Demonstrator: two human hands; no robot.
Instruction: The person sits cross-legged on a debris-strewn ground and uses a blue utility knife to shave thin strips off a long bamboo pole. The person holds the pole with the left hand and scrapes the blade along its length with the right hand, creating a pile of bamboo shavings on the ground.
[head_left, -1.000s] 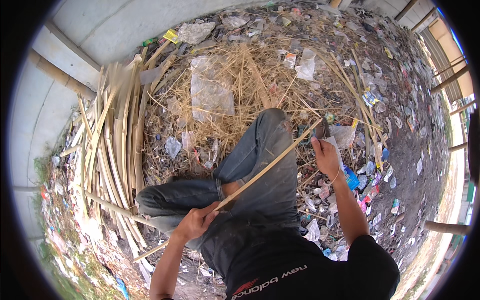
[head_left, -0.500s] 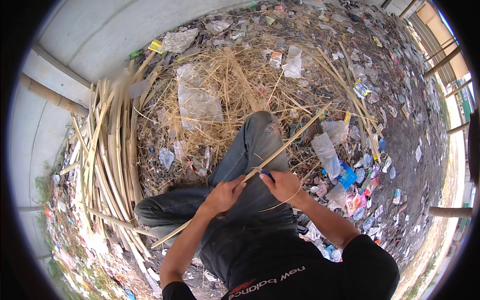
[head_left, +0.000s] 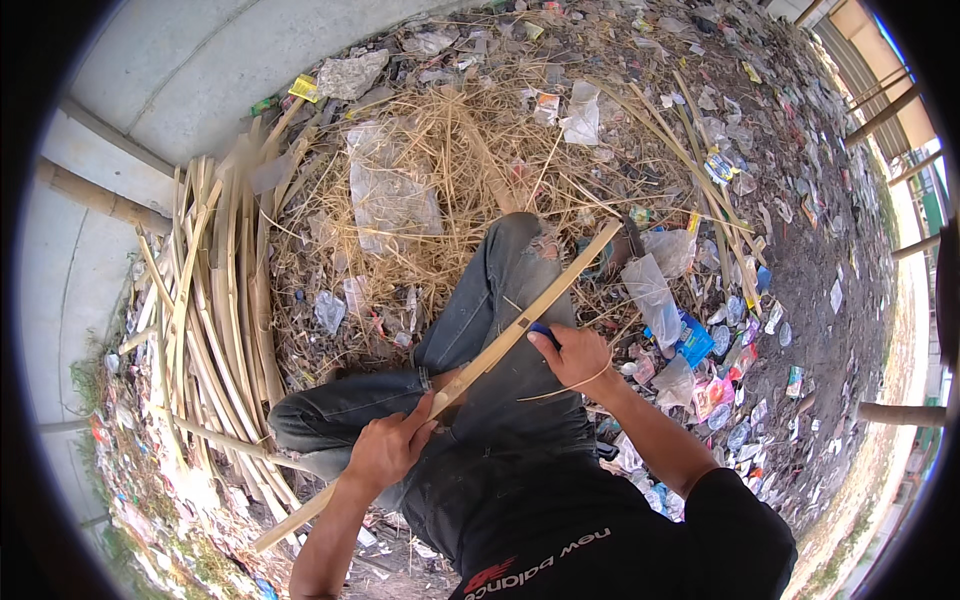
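A long bamboo strip (head_left: 490,356) lies slantwise across my lap, its broad pale face showing. My left hand (head_left: 388,450) is closed around its lower part, and the strip's tail passes under my left forearm toward the lower left. Closed on a blue-handled knife (head_left: 543,335), my right hand (head_left: 577,358) is beside the strip's right edge. The knife's blade is mostly hidden; a small dark patch on the strip by the handle may be part of it. A thin curl of shaving hangs about my right wrist.
A stack of bamboo strips (head_left: 225,290) leans at the left by a grey wall (head_left: 200,60). Straw-like shavings (head_left: 470,150) and a clear plastic sheet (head_left: 390,190) lie ahead of my knees. Several more strips (head_left: 715,200) lie at the right among scattered plastic litter (head_left: 690,345).
My left hand has slid down and left, away from the right hand. The strip has shifted down-left with it and turned its broad face up. The right hand has moved slightly right and up.
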